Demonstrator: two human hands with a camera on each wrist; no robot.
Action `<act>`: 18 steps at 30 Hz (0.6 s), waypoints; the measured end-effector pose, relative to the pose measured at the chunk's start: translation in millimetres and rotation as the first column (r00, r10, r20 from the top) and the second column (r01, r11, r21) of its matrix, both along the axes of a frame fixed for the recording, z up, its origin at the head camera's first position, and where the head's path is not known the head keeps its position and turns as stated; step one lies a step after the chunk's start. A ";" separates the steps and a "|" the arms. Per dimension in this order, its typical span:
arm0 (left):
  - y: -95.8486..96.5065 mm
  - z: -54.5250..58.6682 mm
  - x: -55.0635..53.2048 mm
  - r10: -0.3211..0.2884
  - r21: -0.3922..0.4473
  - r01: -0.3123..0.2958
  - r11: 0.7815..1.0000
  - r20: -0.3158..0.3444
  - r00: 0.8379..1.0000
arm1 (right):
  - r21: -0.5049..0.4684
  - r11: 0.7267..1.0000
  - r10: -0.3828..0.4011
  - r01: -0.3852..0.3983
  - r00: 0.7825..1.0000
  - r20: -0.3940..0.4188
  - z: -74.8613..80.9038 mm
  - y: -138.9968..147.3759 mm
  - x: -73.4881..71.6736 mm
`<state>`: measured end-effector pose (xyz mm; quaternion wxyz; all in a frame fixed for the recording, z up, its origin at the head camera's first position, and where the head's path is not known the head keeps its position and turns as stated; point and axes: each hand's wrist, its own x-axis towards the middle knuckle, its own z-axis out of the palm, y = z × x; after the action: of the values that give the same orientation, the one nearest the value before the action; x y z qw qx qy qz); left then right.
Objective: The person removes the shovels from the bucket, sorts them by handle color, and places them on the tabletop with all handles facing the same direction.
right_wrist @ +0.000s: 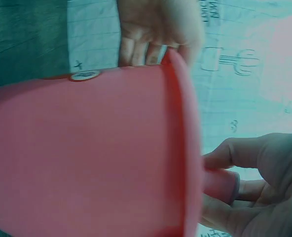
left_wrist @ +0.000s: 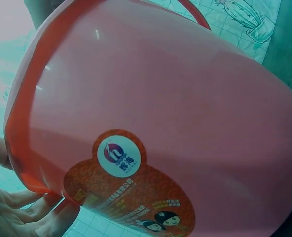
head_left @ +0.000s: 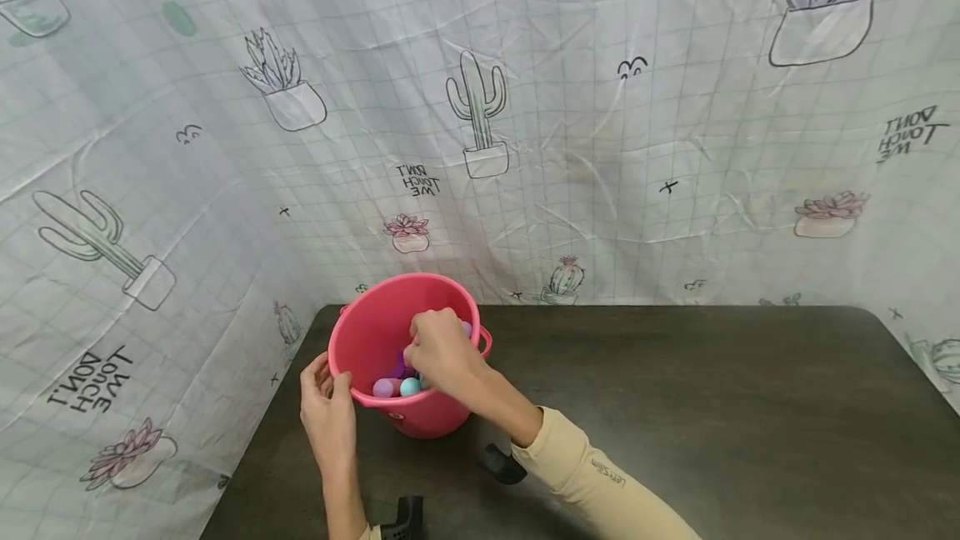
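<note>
A pink plastic bucket (head_left: pixel 432 417) with a side handle (head_left: pixel 487 343) stands tilted toward me on the dark table. My left hand (head_left: pixel 330 415) grips its left rim, thumb at the edge and fingers outside. Over the bucket's mouth, my right hand (head_left: pixel 442 348) reaches in with bent fingers. The right wrist view shows that hand's thumb and fingers round a reddish cylindrical piece (right_wrist: pixel 221 185) at the rim. Small rounded pieces lie inside: a lilac one (head_left: pixel 383 388), a light teal one (head_left: pixel 410 387) and a purple one (head_left: pixel 401 367). My right hand hides part of the contents.
The dark table (head_left: pixel 675 407) extends to the right of the bucket. Behind and to the left hangs a white curtain (head_left: pixel 360 107) printed with cacti. Dark wrist mounts (head_left: pixel 501 464) sit under both forearms. An orange label (left_wrist: pixel 136 187) marks the bucket's side.
</note>
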<state>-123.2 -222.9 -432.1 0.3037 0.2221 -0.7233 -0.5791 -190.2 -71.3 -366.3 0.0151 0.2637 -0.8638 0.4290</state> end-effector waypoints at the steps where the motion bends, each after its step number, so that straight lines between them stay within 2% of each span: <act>1: 0.1 -0.1 0.1 -0.001 0.000 0.001 1.000 0.003 1.000 | -0.018 1.000 -0.006 0.006 1.000 -0.002 1.5 2.6 1.3; 11: 0.6 0.8 -0.1 0.009 -0.001 -0.008 1.000 0.014 1.000 | -0.169 0.983 -0.078 0.075 0.997 -0.007 18.3 36.8 15.0; 18: -1.5 2.0 -0.2 0.008 -0.001 -0.008 1.000 0.026 1.000 | -0.256 0.948 -0.209 0.190 0.977 -0.046 24.1 67.6 22.3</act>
<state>-123.4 -224.4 -430.1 0.2967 0.2326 -0.7265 -0.5745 -167.9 -3.7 -342.2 0.1228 0.1862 -0.8239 0.5211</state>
